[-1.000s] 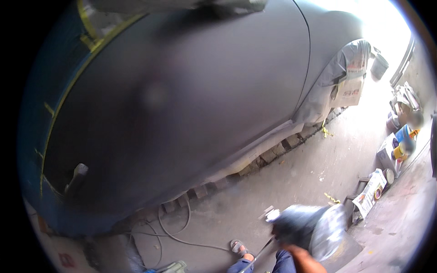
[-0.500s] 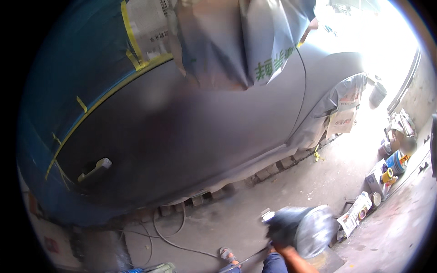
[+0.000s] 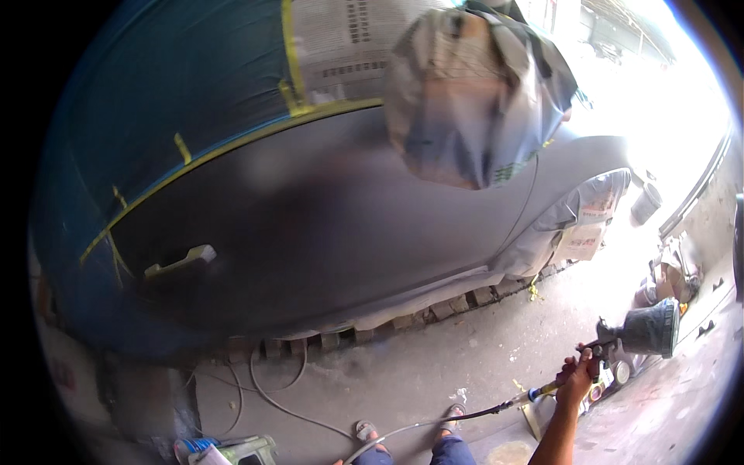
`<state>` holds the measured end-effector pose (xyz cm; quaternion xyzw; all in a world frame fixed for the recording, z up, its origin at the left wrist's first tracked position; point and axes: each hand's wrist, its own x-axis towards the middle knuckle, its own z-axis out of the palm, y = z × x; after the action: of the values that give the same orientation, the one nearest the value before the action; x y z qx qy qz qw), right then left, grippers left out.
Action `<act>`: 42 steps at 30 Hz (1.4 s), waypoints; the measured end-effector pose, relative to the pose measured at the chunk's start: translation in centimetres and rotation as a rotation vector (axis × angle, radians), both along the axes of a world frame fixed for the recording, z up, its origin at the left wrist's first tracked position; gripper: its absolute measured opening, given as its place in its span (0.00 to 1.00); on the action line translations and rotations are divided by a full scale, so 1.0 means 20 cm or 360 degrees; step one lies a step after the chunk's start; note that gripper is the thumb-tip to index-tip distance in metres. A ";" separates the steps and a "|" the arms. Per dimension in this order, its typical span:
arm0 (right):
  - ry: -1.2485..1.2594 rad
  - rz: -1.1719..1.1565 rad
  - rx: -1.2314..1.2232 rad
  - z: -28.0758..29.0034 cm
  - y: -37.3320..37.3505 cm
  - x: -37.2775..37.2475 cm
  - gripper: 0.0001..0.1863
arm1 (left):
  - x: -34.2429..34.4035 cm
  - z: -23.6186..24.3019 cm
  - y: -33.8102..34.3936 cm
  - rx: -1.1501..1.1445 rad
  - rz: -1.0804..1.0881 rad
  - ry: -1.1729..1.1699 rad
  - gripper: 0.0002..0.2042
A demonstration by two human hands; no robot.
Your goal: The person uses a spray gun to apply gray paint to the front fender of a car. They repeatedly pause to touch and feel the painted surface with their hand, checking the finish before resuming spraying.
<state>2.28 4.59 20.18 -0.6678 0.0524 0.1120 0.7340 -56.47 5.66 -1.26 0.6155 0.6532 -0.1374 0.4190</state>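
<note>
My right hand (image 3: 577,376) grips a spray gun (image 3: 608,341) with a dark cup (image 3: 649,329) at the lower right, a hose (image 3: 434,422) running from its handle toward the lower edge. Only a fingertip of my left hand (image 3: 338,462) shows beside the hose at the bottom; its grip is hidden. Left of the gun stands a car's matte dark-grey side panel (image 3: 333,232), with blue sheeting (image 3: 155,101), yellow tape and newspaper (image 3: 341,46) masking its upper part, a wrapped mirror (image 3: 477,101) and a covered wheel (image 3: 581,232).
Along the right wall (image 3: 697,372) lie bundled paper (image 3: 670,267) and cans, partly behind the gun, with a grey bucket (image 3: 645,203) near the bright opening. Bricks (image 3: 438,310) line the car's lower edge. Hose coils (image 3: 260,380) and a green item (image 3: 252,449) are on the floor.
The spray gun has swung rightward and up, with my right forearm following. My view has tilted upward, showing more of the wrapped mirror and the masking. My feet now show side by side.
</note>
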 end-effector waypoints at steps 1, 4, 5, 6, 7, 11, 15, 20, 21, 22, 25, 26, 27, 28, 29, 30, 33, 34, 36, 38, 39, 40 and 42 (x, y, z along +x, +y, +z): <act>-0.0075 -0.0063 0.0013 0.03 0.00 0.00 0.13 | 0.04 0.03 0.02 -0.0039 0.0028 0.0098 0.26; -0.0060 0.0082 0.0090 0.09 0.09 -0.15 0.12 | 0.01 0.06 0.04 -0.0114 0.0128 0.0201 0.29; -0.0027 0.0143 0.0102 0.10 0.15 -0.25 0.11 | -0.02 0.06 0.05 -0.0131 0.0163 0.0203 0.29; 0.0024 0.0114 0.0086 0.15 0.25 -0.40 0.10 | -0.05 0.10 0.05 -0.0068 0.0217 0.0247 0.27; -0.0049 0.0302 0.0025 0.01 0.26 -0.47 0.09 | -0.13 0.06 0.05 -0.0045 0.0197 0.0236 0.26; -0.1588 0.1525 -0.0428 -0.19 0.36 -1.09 0.04 | -0.40 -0.01 0.08 0.0037 0.0204 0.0259 0.20; -0.0953 0.2236 -0.0345 -0.32 0.38 -1.49 0.04 | -0.58 0.04 0.13 0.0066 0.0125 0.0299 0.19; -0.0884 0.2431 -0.0431 -0.46 0.36 -1.41 0.08 | -0.60 0.17 0.22 -0.0017 0.0108 0.0332 0.20; -0.0794 0.2411 -0.0461 -0.61 0.32 -1.31 0.09 | -0.57 0.21 0.24 -0.0043 0.0123 0.0338 0.20; -0.1463 0.2281 -0.0251 -0.06 0.55 -1.38 0.12 | -0.65 0.23 0.19 -0.0044 0.0187 0.0389 0.21; -0.0175 0.1489 0.0345 0.20 0.54 -1.13 0.10 | -0.62 0.19 0.22 -0.0035 0.0165 0.0330 0.22; -0.0100 0.1137 0.0446 0.25 0.52 -1.05 0.12 | -0.60 0.19 0.22 -0.0036 0.0179 0.0325 0.22; 0.0055 0.0913 0.0455 0.22 0.45 -0.92 0.14 | -0.58 0.18 0.23 -0.0037 0.0196 0.0313 0.23; 0.0001 0.0597 0.0306 0.25 0.41 -0.85 0.15 | -0.58 0.16 0.23 -0.0025 0.0204 0.0287 0.23; 0.0100 0.0401 0.0104 0.28 0.36 -0.76 0.18 | -0.58 0.15 0.23 -0.0017 0.0218 0.0260 0.23; 0.0073 0.0226 -0.0004 0.30 0.30 -0.72 0.16 | -0.56 0.12 0.25 0.0000 0.0235 0.0224 0.23; 0.0101 0.0162 0.0138 0.24 0.11 -0.62 0.22 | -0.57 0.04 0.27 0.0094 0.0238 0.0185 0.24; 0.0066 0.0109 0.0154 0.22 0.09 -0.62 0.22 | -0.54 0.06 0.31 -0.0076 0.0250 0.0255 0.23; 0.0004 0.0014 0.0145 0.16 0.01 -0.59 0.21 | -0.40 0.21 0.42 -0.0102 0.0232 0.0260 0.22; -0.0046 0.0058 0.0177 0.23 0.11 -0.69 0.19 | -0.38 0.32 0.46 -0.0120 0.0240 0.0292 0.21; -0.0047 0.0100 0.0219 0.25 0.16 -0.73 0.18 | -0.39 0.34 0.48 -0.0127 0.0235 0.0298 0.21; -0.0045 0.0157 0.0230 0.25 0.22 -0.77 0.17 | -0.40 0.34 0.50 -0.0133 0.0221 0.0291 0.21; 0.0032 0.0276 0.0256 0.31 0.37 -0.92 0.15 | -0.47 0.35 0.50 -0.0050 0.0222 0.0325 0.21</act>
<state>-16.07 12.03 26.46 -0.6076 -0.0074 0.1857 0.7722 -65.81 15.57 5.73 0.5447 0.7315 -0.1802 0.3684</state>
